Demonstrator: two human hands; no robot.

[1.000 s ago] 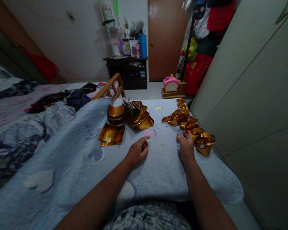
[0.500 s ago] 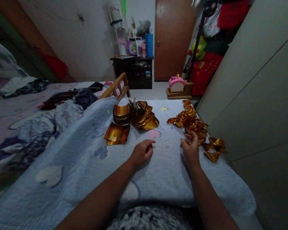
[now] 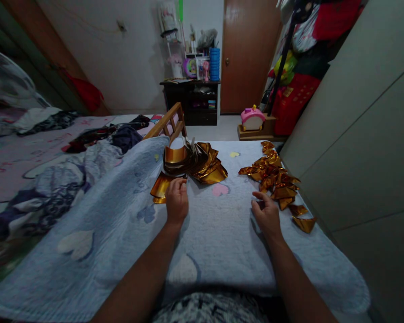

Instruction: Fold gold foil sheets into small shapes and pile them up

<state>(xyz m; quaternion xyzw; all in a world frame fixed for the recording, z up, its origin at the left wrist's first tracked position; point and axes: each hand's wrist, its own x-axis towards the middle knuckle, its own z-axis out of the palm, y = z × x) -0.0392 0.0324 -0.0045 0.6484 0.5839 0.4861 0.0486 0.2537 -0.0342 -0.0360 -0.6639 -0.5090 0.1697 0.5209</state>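
Note:
My left hand is over the right side of the small front stack of gold foil paper sheets. Its fingers are curled together at the top sheet's edge; the fingertips are partly hidden. Behind it, a larger fanned pile of gold foil sheets lies on the light blue blanket. My right hand hovers above the blanket on the right, thumb and forefinger apart, nothing between them. Beside it runs a heap of folded gold foil pieces, with one loose folded piece at its near end.
The blue blanket with heart patterns covers the surface before me. A wooden rail stands at its far left corner. Left of it, a bed bears rumpled clothes. A pale cabinet borders the right side. A pink toy sits beyond.
My left hand has moved left and forward from the middle of the blanket to the front foil stack. My right hand has drawn slightly away from the folded pieces, its fingers more apart.

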